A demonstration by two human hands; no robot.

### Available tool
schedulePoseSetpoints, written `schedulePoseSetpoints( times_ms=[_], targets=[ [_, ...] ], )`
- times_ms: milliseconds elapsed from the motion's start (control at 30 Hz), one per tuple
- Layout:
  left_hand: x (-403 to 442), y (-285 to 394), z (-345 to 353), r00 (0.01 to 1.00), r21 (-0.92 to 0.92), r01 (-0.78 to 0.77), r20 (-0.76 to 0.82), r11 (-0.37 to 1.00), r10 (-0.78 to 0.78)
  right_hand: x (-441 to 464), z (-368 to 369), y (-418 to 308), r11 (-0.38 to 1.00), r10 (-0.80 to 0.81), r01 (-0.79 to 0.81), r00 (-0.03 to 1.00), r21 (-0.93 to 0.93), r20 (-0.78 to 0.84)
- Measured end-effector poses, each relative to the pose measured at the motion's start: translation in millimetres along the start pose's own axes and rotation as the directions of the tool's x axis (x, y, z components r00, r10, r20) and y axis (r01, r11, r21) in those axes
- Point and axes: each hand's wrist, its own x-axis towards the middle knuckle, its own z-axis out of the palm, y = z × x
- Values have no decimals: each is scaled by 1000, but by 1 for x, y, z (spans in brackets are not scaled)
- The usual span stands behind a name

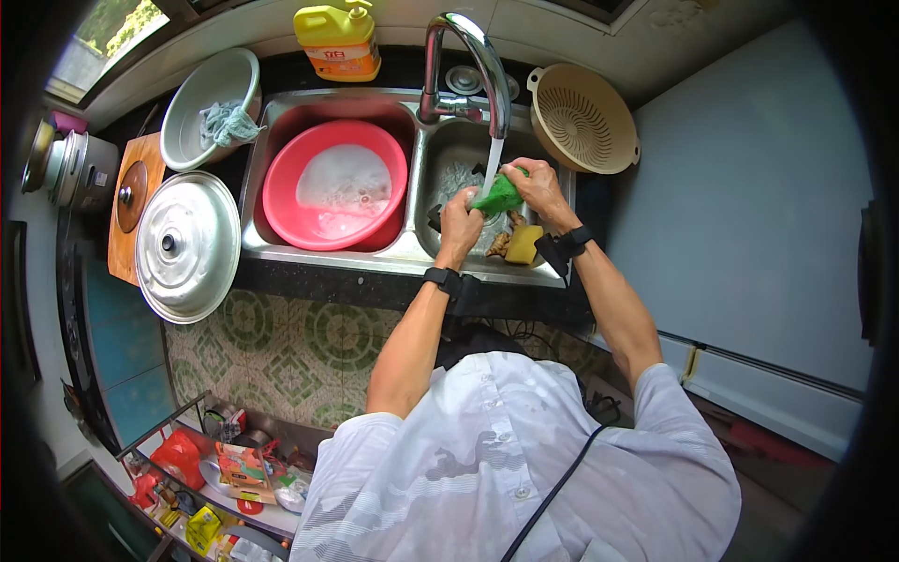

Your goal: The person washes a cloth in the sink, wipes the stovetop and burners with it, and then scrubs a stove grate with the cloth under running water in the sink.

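Observation:
Under the running faucet (pixel 468 37), my left hand (pixel 460 225) and my right hand (pixel 543 195) grip a bright green lumpy thing (pixel 497 195) between them, one at each end. Its exact kind I cannot make out. Water from the spout pours down onto it. Both hands are closed, fingers wrapped on the green surface, inside the right sink basin (pixel 428 178). Below them, a yellow sponge (pixel 523 245) lies in the basin beside a knobbly piece of ginger (pixel 499 245). Some dark pieces near my left hand are too unclear to name.
A pink basin (pixel 398 201) with sudsy water fills the left sink. Around it stand a pale basin (pixel 172 131) with a cloth (pixel 228 124), a metal lid (pixel 187 272), and a yellow detergent jug (pixel 339 42). A beige colander (pixel 615 112) sits at right.

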Motion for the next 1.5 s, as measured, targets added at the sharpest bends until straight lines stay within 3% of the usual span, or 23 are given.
schedulePoseSetpoints(
  times_ms=[100, 133, 233, 267, 333, 400, 467, 500, 600, 633, 700, 733, 833, 867, 933, 1067, 1133, 1167, 1233, 1367, 1400, 1467, 1500],
  targets=[
    [12, -14, 1, 998, -187, 62, 39, 980, -55, -1, -8, 9, 903, 56, -10, 994, 430, -95],
    [12, -13, -1, 994, -280, 101, 72, 955, -85, -2, -7, 13, 903, 56, -11, 994, 429, -92],
    [17, -10, -7, 980, -217, 177, 130, 960, -151, -9, -5, 5, 616, 194, -51, 977, 786, -89],
    [17, -10, -8, 970, -171, 221, 143, 960, -198, -8, -9, 1, 616, 189, -51, 978, 786, -84],
    [11, -3, -14, 962, -174, 254, 151, 951, -229, -10, -21, -20, 363, 208, 60, 967, 930, -143],
    [9, -8, -13, 945, -216, 282, 233, 935, -231, -6, -25, -21, 388, 186, 47, 974, 921, -129],
    [5, -9, -8, 960, -224, 256, 170, 940, -221, -2, -20, -8, 855, -33, 44, 999, 516, -30],
    [5, -4, -9, 958, -178, 258, 176, 950, -227, -2, -7, -1, 978, -133, 136, 991, 157, -31],
    [3, -5, -1, 970, -213, 227, 133, 950, -202, -3, 49, 23, 913, -391, 374, 917, -163, -86],
    [3, -4, -3, 978, -105, 186, 110, 977, -174, 1, 52, 27, 912, -394, 378, 915, -162, -84],
    [3, 2, -3, 988, 41, 139, 64, 989, -141, 11, 54, 36, 973, -150, 169, 981, -156, 123],
    [-3, 5, -3, 986, 45, 152, 67, 987, -155, 11, 57, 41, 976, -140, 159, 981, -151, 131],
    [-4, 9, -5, 989, -156, 141, 64, 978, -133, 21, 53, 13, 939, 238, -210, 968, -271, 75],
    [-4, 7, -4, 989, -154, 142, 57, 978, -135, 23, 55, 15, 943, 246, -232, 969, -240, 28],
    [-5, 9, -3, 990, -41, 131, 54, 991, -129, 25, 52, 24, 947, 212, -254, 954, 197, 210],
    [3, 2, -11, 977, 186, 155, 114, 970, -178, 13, 50, 30, 845, 73, -262, 921, 467, 384],
    [2, 3, -10, 977, 138, 170, 108, 976, -185, 4, 40, -2, 1000, -26, 24, 970, 13, 243],
    [2, 4, -11, 979, 98, 164, 108, 981, -175, 4, 41, 0, 1000, -23, 19, 970, 18, 244],
    [4, 3, -13, 975, 124, 170, 126, 978, -185, 7, 41, -1, 874, -421, 427, 904, -233, 80],
    [6, 13, -18, 980, 159, 162, 88, 974, -177, -9, 24, -40, 966, -259, 258, 953, -27, -156],
    [7, 9, -16, 981, 154, 162, 81, 975, -176, -5, 25, -35, 964, -265, 264, 952, -30, -151],
    [6, -1, -7, 1000, 127, 22, 7, 992, -23, -2, 28, -17, 971, -126, 124, 992, 206, -3],
    [5, 3, -6, 1000, 125, 18, 12, 992, -20, -4, 30, -10, 967, -256, 256, 966, -7, 21]
  ],
)
